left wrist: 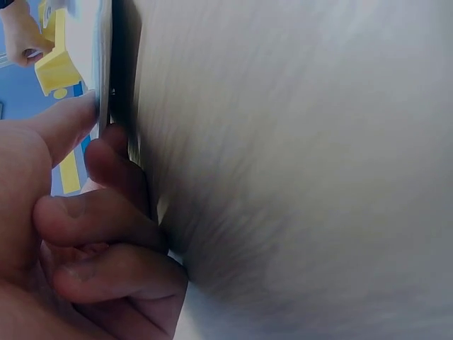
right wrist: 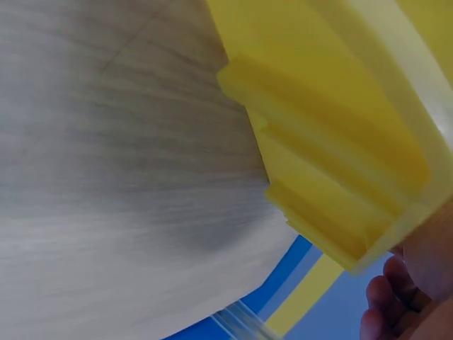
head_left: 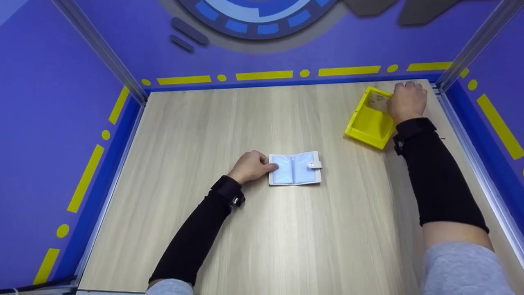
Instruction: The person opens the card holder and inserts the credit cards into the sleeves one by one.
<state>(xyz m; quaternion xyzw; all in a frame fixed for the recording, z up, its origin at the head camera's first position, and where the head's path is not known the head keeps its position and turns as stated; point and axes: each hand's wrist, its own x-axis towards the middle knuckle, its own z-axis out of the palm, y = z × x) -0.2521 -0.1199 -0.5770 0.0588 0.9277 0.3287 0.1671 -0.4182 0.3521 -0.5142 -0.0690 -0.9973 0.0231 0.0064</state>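
A small card holder (head_left: pixel 282 169) with a white cover and clear bluish sleeves lies open on the table, its snap strap on the right. My left hand (head_left: pixel 250 166) pinches its left edge, thumb on top and the other fingers curled beneath, as the left wrist view shows. At the back right, my right hand (head_left: pixel 408 100) is at the right wall of a yellow bin (head_left: pixel 370 127), fingers curled. In the right wrist view the bin's rim hides its thumb side, and I cannot tell what it grips. A brownish flat piece with dark marks (head_left: pixel 377 102) lies in the bin beside that hand.
The wood-grain table (head_left: pixel 196 135) is bounded by blue panels (head_left: pixel 94 102) on the left, back and right. Metal posts (head_left: pixel 470 45) stand at the rear corners. A black band with a small camera (head_left: pixel 227 190) sits on each wrist.
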